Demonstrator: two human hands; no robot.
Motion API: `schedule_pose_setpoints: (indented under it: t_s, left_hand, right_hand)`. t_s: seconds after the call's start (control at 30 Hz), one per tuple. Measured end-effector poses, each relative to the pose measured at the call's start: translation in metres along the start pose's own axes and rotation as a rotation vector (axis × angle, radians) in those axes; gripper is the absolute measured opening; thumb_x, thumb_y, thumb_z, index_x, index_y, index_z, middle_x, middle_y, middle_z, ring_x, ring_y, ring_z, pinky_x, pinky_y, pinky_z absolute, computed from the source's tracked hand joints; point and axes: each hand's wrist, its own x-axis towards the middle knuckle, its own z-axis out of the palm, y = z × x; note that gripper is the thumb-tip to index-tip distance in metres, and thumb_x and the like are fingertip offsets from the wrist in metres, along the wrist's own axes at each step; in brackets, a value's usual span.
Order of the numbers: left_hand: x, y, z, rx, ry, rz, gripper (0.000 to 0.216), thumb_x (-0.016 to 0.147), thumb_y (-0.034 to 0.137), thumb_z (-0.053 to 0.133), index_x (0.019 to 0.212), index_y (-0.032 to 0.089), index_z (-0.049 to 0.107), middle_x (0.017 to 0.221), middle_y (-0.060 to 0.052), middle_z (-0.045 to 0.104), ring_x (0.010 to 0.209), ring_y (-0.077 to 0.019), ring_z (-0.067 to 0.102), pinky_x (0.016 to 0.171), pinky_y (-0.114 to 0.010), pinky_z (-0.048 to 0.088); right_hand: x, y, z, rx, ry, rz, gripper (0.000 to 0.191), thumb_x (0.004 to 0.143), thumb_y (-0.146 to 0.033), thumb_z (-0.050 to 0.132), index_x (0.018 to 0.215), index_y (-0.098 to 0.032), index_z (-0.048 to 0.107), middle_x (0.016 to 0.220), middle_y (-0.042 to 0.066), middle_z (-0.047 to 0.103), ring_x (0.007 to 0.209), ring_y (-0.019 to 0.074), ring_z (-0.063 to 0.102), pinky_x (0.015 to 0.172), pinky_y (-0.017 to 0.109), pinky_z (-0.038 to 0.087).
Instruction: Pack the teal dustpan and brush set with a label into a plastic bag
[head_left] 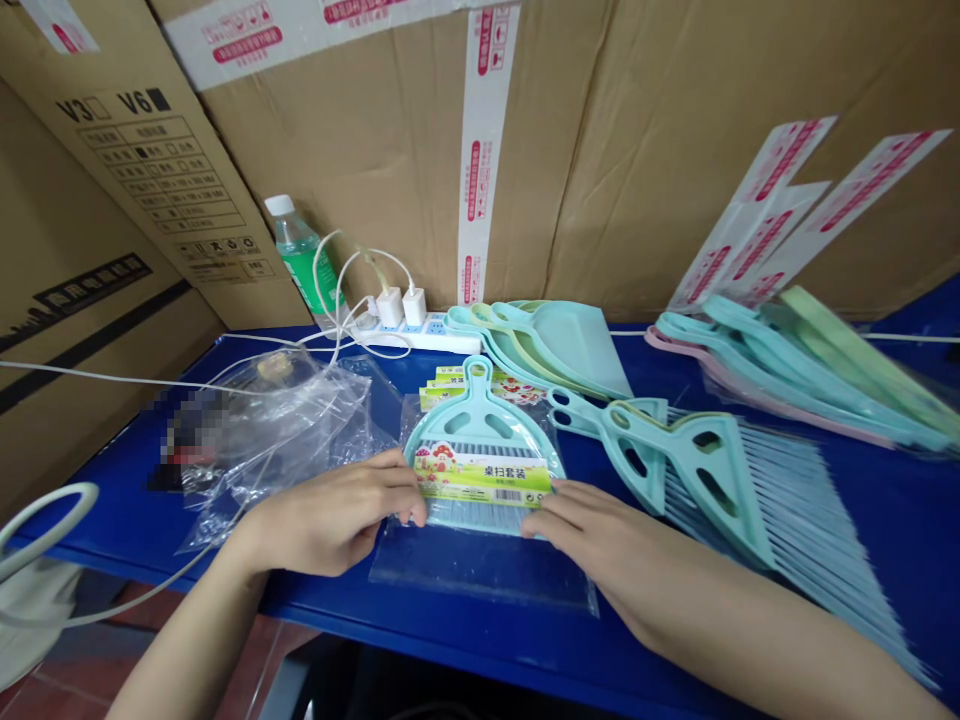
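Observation:
A light blue dustpan (486, 392) lies at the middle of the table with its handle pointing away from me. A brush with grey-blue bristles (480, 515) sits in it, and a green and yellow label card (484, 475) lies across both. Clear plastic bag film (487, 570) shows beneath and in front of the set. My left hand (352, 510) has its fingers closed on the set's left edge. On the opposite edge, my right hand (577, 520) is closed with fingertips beside the label's right end.
Stacked dustpans (577, 345) lie behind, and loose brushes (720, 480) to the right. More wrapped sets (795, 375) sit at far right. Crumpled clear bags (300, 410) lie left, near a power strip (435, 335), cables and a bottle (307, 260). Cardboard boxes (375, 150) wall the back.

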Motion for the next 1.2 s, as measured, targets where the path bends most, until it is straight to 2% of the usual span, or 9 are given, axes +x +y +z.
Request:
schedule_pose_setpoints:
  t_s: [0.2, 0.33, 0.47, 0.57, 0.7, 0.8, 0.9, 1.07, 1.2]
  left_hand:
    - [0.005, 0.002, -0.001, 0.003, 0.007, -0.038, 0.038, 0.072, -0.004, 0.045, 0.097, 0.021, 0.062, 0.092, -0.003, 0.064, 0.095, -0.0213, 0.054, 0.084, -0.034, 0.047]
    - [0.006, 0.003, -0.001, 0.012, -0.002, -0.031, 0.035, 0.074, -0.001, 0.050, 0.098, 0.021, 0.062, 0.093, -0.003, 0.064, 0.095, -0.0214, 0.053, 0.088, -0.036, 0.046]
    - [0.005, 0.003, -0.002, 0.018, 0.009, -0.033, 0.043, 0.070, -0.003, 0.049, 0.102, 0.022, 0.062, 0.097, -0.003, 0.063, 0.098, -0.0213, 0.053, 0.091, -0.036, 0.045]
    - [0.006, 0.003, -0.002, 0.010, 0.018, -0.033, 0.036, 0.073, -0.002, 0.049, 0.094, 0.022, 0.064, 0.091, -0.002, 0.062, 0.090, -0.0192, 0.055, 0.087, -0.035, 0.046]
    - [0.010, 0.003, -0.004, -0.019, 0.010, -0.013, 0.016, 0.083, 0.007, 0.052, 0.079, 0.019, 0.063, 0.083, -0.002, 0.061, 0.080, -0.0170, 0.056, 0.076, -0.031, 0.046]
    - [0.013, 0.003, -0.004, -0.027, 0.023, -0.019, 0.017, 0.089, 0.014, 0.051, 0.074, 0.018, 0.058, 0.078, -0.002, 0.061, 0.077, -0.0161, 0.056, 0.071, -0.029, 0.045]
    - [0.014, 0.003, -0.002, -0.009, 0.047, -0.044, 0.019, 0.090, 0.012, 0.047, 0.073, 0.018, 0.053, 0.075, -0.001, 0.059, 0.073, -0.0150, 0.055, 0.067, -0.028, 0.043]
    - [0.015, 0.003, 0.003, 0.043, 0.110, -0.079, 0.004, 0.091, 0.022, 0.053, 0.090, 0.019, 0.055, 0.082, -0.002, 0.060, 0.076, -0.0172, 0.056, 0.066, -0.029, 0.043]
    - [0.019, 0.002, 0.007, 0.064, 0.101, -0.034, 0.018, 0.098, 0.024, 0.045, 0.086, 0.019, 0.057, 0.080, -0.001, 0.061, 0.075, -0.0160, 0.057, 0.069, -0.029, 0.042]
  right_hand:
    - [-0.002, 0.006, 0.002, -0.041, 0.001, -0.029, 0.072, 0.056, 0.012, 0.040, 0.119, -0.018, 0.060, 0.127, 0.009, 0.063, 0.121, 0.0228, 0.055, 0.100, 0.038, 0.048]
    - [0.005, 0.007, 0.003, -0.043, 0.007, 0.005, 0.056, 0.066, 0.011, 0.041, 0.110, -0.018, 0.062, 0.118, 0.009, 0.065, 0.114, 0.0235, 0.059, 0.095, 0.040, 0.050]
    - [0.010, 0.003, -0.003, -0.015, -0.036, 0.055, 0.035, 0.077, 0.006, 0.043, 0.092, -0.019, 0.062, 0.101, 0.006, 0.065, 0.089, 0.0201, 0.065, 0.075, 0.033, 0.054]
    - [0.011, 0.002, -0.005, -0.021, -0.029, 0.050, 0.031, 0.078, 0.007, 0.044, 0.078, -0.020, 0.059, 0.091, 0.003, 0.064, 0.080, 0.0183, 0.064, 0.066, 0.029, 0.051]
    - [0.010, 0.003, -0.005, -0.005, -0.020, 0.079, 0.038, 0.072, 0.012, 0.041, 0.085, -0.020, 0.058, 0.091, 0.003, 0.066, 0.078, 0.0177, 0.065, 0.066, 0.029, 0.051]
    - [0.009, 0.003, -0.004, -0.014, -0.020, 0.101, 0.039, 0.072, 0.011, 0.040, 0.088, -0.020, 0.058, 0.091, 0.005, 0.067, 0.079, 0.0182, 0.065, 0.067, 0.029, 0.052]
    - [0.010, 0.003, 0.001, -0.051, 0.041, 0.075, 0.038, 0.075, 0.010, 0.041, 0.092, -0.018, 0.059, 0.094, 0.007, 0.069, 0.088, 0.0203, 0.065, 0.077, 0.032, 0.052]
    - [0.015, 0.002, 0.009, -0.169, 0.134, 0.012, 0.019, 0.082, -0.001, 0.050, 0.086, -0.018, 0.058, 0.085, 0.008, 0.069, 0.083, 0.0235, 0.066, 0.080, 0.039, 0.053]
    - [0.019, 0.002, 0.012, -0.220, 0.158, -0.005, 0.008, 0.083, -0.013, 0.062, 0.085, -0.018, 0.058, 0.081, 0.005, 0.069, 0.080, 0.0233, 0.066, 0.085, 0.042, 0.050]
